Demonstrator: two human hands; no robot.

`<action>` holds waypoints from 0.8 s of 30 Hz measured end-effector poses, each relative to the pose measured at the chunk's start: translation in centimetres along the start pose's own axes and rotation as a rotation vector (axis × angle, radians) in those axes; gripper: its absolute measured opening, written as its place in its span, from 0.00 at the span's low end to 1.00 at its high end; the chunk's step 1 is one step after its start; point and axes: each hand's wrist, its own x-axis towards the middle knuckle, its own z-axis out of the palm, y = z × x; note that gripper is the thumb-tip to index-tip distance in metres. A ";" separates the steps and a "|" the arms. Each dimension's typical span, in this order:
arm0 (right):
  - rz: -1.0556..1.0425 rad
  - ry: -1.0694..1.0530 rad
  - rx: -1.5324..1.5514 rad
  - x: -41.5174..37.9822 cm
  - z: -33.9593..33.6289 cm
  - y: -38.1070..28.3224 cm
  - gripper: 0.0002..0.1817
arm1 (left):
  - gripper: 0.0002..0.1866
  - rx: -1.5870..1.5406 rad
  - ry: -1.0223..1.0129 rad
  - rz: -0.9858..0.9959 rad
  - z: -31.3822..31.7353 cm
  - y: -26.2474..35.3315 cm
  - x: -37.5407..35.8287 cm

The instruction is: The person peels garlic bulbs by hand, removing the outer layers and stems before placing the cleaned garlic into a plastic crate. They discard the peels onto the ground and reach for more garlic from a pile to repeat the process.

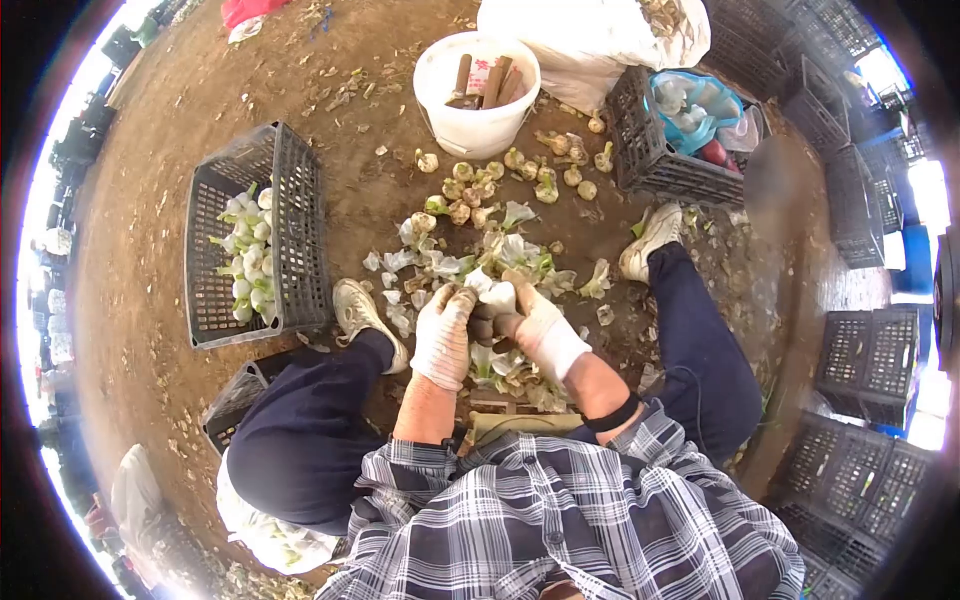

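Observation:
My left hand, in a soiled white glove, is closed around the left side of a white onion. From the right, my right hand grips the same onion, its gloved fingers curled and partly hidden. The onion looks bare and smooth, held above a heap of papery peelings between my feet. Just beyond the peelings lie several unpeeled brownish onions. A black crate on the left holds several white onions with green tops.
A white bucket containing brown pieces stands ahead. A black crate with plastic bags sits at the front right, beside a large white sack. Stacked crates line the right side. Scraps litter the dirt floor.

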 end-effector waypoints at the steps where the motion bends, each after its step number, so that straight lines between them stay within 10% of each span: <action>1: 0.041 -0.048 0.311 0.0 -0.3 0.0 0.37 | 0.08 -0.050 -0.040 0.044 -0.4 -0.4 0.3; 4: 0.088 -0.145 0.806 0.5 -1.0 1.1 0.30 | 0.10 -0.760 0.205 -0.015 -2.4 1.4 2.2; 8: 0.197 -0.135 0.987 0.5 -1.1 0.0 0.26 | 0.11 -0.708 0.505 0.074 -5.6 1.4 3.6; 14: -0.040 -0.314 0.925 6.4 6.7 -6.5 0.31 | 0.12 -0.570 0.531 0.067 -3.9 -1.4 5.6; 15: -0.076 -0.398 0.922 6.6 8.3 -9.1 0.32 | 0.14 -1.322 0.226 -0.108 -6.6 -3.7 7.0; 16: -0.076 -0.481 0.914 7.1 9.4 -9.9 0.34 | 0.15 -1.367 0.189 -0.104 -8.1 -6.0 8.1; 17: -0.117 -0.395 0.783 8.9 10.5 -9.4 0.32 | 0.17 -1.412 0.151 -0.101 -9.7 -8.3 9.2; 19: -0.279 -0.150 0.057 13.9 9.3 -7.3 0.28 | 0.18 -0.384 0.483 -0.038 -6.8 -5.1 7.8; 24: -0.143 0.160 -0.892 27.6 4.1 1.7 0.17 | 0.14 -0.297 0.428 -0.169 -6.2 -4.8 7.5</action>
